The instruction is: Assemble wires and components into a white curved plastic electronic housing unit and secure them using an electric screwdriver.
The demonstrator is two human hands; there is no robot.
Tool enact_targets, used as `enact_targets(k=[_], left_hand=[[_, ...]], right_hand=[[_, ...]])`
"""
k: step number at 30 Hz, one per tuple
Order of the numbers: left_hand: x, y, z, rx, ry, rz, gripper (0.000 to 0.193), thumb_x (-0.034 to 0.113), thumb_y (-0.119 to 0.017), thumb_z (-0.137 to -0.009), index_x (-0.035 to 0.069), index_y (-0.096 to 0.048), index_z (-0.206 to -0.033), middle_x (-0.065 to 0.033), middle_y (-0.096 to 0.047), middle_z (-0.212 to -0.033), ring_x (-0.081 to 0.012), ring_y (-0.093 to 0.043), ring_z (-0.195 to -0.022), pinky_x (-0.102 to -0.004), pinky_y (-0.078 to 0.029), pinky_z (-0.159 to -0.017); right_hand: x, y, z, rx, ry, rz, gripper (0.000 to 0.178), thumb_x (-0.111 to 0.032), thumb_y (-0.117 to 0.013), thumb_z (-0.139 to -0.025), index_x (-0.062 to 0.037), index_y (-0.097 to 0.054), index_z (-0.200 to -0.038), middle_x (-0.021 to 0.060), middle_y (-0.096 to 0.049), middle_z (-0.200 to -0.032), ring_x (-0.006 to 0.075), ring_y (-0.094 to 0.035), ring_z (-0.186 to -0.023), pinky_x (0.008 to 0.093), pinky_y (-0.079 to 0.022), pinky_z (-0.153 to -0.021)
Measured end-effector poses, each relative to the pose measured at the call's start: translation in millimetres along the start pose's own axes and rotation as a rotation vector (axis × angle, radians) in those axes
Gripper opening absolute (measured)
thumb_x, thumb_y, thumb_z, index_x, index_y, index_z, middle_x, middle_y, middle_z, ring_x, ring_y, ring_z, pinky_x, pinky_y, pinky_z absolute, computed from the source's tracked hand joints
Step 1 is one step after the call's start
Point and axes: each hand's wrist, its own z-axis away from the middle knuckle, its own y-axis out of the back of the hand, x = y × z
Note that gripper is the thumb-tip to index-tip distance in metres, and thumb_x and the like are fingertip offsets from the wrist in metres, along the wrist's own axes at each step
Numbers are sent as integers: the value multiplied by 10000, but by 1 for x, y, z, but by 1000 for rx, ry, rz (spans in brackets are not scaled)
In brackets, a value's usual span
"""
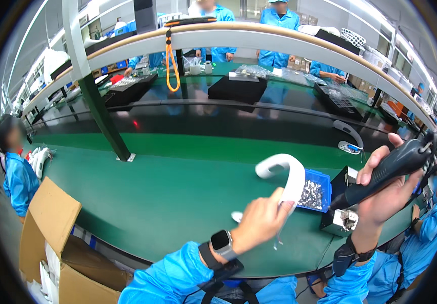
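My left hand (260, 219) is closed on one arm of a white, U-shaped plastic housing (295, 177), which looks like part of a neck fan. Thin wires dangle below my fingers. A small white piece (236, 217) shows beside that hand; whether it belongs to the housing I cannot tell. My right hand (380, 205) grips a dark electric screwdriver (393, 166), its tip angled down to the left. Under the tip stands a boxy black and silver device (341, 222), apparently a screw feeder. A blue bin (319, 176) of small metal screws lies between the housing and the screwdriver.
Another curved white housing (349, 133) lies farther back on the green bench (178, 202). An open cardboard box (51, 210) with white parts stands at the left. A green post (104, 119) and overhead shelf (218, 38) cross the bench. Co-workers in blue sit and stand around.
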Motion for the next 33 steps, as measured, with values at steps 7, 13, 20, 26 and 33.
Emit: enact_targets(k=[7, 13, 20, 26, 33], left_hand=[[-133, 30, -98, -8, -113, -789, 225, 262, -604, -928, 38, -591, -942, -140, -683, -786, -341, -679, -790, -484, -515, -703], [-226, 89, -128, -53, -137, -1088, 161, 92, -605, -833, 62, -660, -981, -142, -654, -1009, -335, -613, -1050, -453, -450, -1020], [-169, 40, -80, 298, -140, -557, 313, 23, -588, -848, 51, -655, -1152, -195, -610, -1230, -369, -566, -1179, -448, -467, -993], [-101, -11, -5, -255, 186, 384, 216, 115, -564, -989, 8, -685, -1133, -60, -711, -940, -108, -665, -872, -275, -554, -802], [-125, -19, 4, -240, 249, 409, 200, 111, -551, -998, -2, -683, -1099, -44, -697, -865, -96, -663, -803, -257, -564, -743]], right_hand=[[29, 76, 32, 42, 187, 893, 810, -465, -511, -988, 35, -198, -1544, 212, -478, -1421, 294, -502, -1266, 396, -362, -1091], [49, 84, 106, 84, 214, 1127, 716, -86, -584, -804, 75, -335, -1455, 256, -430, -1439, 387, -414, -1360, 459, -273, -1161], [89, 91, 117, -241, -57, 1289, 166, -69, -677, -775, -63, -694, -940, 117, -668, -943, 340, -607, -997, 425, -496, -894], [133, 99, 107, -521, -402, 1439, 122, -144, -702, -818, -80, -743, -914, 132, -708, -899, 343, -669, -898, 433, -540, -824], [151, 106, 97, -579, -391, 1495, 117, -181, -710, -807, -98, -745, -882, 141, -715, -887, 349, -694, -811, 458, -553, -773]])
